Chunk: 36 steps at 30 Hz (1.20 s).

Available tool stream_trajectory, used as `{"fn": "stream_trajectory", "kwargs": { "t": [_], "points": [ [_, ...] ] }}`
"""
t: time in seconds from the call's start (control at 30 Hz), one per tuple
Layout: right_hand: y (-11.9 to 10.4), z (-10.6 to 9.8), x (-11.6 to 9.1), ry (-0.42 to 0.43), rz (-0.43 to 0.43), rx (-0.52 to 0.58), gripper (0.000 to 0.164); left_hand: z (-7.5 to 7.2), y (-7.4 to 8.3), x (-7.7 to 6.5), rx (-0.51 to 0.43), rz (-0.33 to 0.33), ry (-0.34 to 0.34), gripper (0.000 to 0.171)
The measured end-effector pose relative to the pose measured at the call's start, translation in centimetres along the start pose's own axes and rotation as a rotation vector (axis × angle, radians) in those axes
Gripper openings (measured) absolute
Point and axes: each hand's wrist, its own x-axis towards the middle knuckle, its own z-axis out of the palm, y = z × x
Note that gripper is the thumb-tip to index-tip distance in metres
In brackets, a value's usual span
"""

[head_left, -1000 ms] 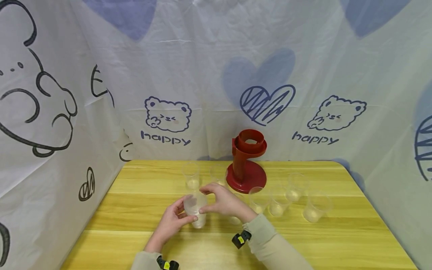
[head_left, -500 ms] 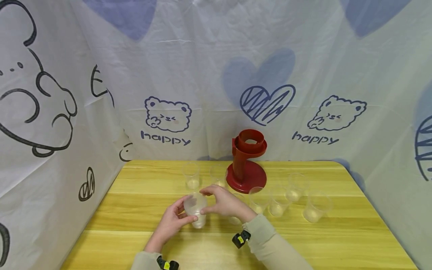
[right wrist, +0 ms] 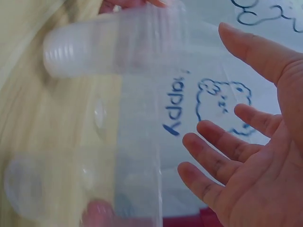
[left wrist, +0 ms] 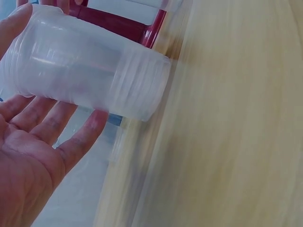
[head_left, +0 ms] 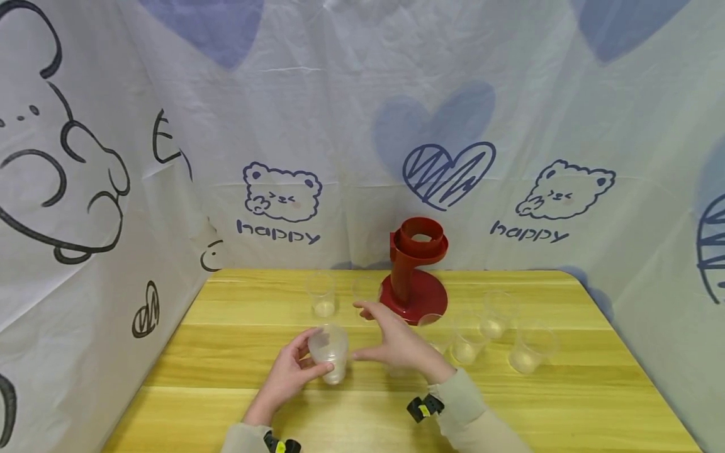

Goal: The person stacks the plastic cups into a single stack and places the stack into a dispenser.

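Note:
A stack of nested clear plastic cups (head_left: 328, 349) stands upright on the wooden table. My left hand (head_left: 291, 366) grips it near the rim, thumb on the near side and fingers on the far side. Ridges of several nested bases show on the stack (left wrist: 90, 61) in the left wrist view. To the right of it is my right hand (head_left: 399, 343), apart from the stack, thumb and fingers spread, holding nothing. A single clear cup (right wrist: 94, 184) stands near that hand in the right wrist view; in the head view the hand partly covers it.
Behind the hands stands a red holder (head_left: 416, 299) with a round base and a ring on top. Single clear cups stand around it: one (head_left: 323, 299) at the back left, another (head_left: 367, 288) beside the holder, and several (head_left: 467, 346) on the right. A printed cloth (head_left: 362, 126) hangs behind.
My right hand has let go of the cup stack and moved right, its fingers opening wider. The left hand still holds the stack in the same place.

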Motion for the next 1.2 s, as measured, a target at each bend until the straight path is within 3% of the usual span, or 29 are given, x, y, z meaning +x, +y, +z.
{"fn": "stream_trajectory", "kwargs": {
  "t": [0.17,0.57,0.93,1.2],
  "points": [
    [0.3,-1.6,-1.5,0.058,0.01,-0.028,0.085,0.5,0.2,-0.2,0.011,-0.006,0.069,0.067],
    [1.5,-3.0,-3.4,0.072,0.056,-0.067,0.083,1.9,0.3,-0.4,0.041,0.019,0.185,0.067],
    [1.9,-3.1,-3.6,0.051,0.105,-0.154,0.076,2.8,0.5,-0.4,0.03,0.017,0.17,0.067],
    [2.2,-3.0,-3.2,0.023,0.095,-0.269,0.077,3.2,0.6,-0.2,0.045,0.019,0.155,0.068]
  ]
}}
